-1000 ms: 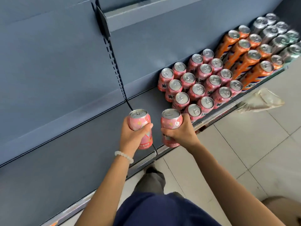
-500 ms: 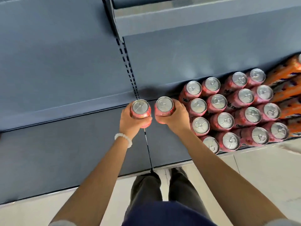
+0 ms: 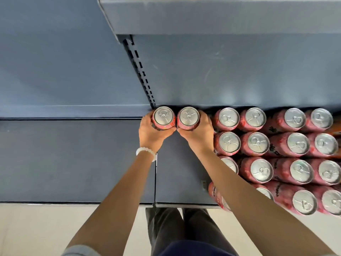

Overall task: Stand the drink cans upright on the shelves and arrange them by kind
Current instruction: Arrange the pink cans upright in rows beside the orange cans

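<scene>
My left hand [image 3: 153,134] grips a pink can [image 3: 163,116] held upright at the back of the blue-grey shelf [image 3: 180,180], against the back panel. Right beside it, my right hand [image 3: 197,132] grips a second pink can [image 3: 188,117], also upright; the two cans touch. To their right stands a block of several upright pink cans [image 3: 276,156] in rows, silver tops up. My right forearm covers parts of the nearest cans in that block. A sliver of orange cans [image 3: 336,133] shows at the far right edge.
An upper shelf [image 3: 212,17] overhangs at the top. A slotted upright [image 3: 142,71] runs down the back panel between two shelf bays. The left bay [image 3: 73,159] is bare. Pale floor tiles [image 3: 55,226] and my legs lie below the shelf edge.
Both hands have carried their pink cans from the shelf's front to its back, level with the back row of the pink block. The view has shifted right and closer.
</scene>
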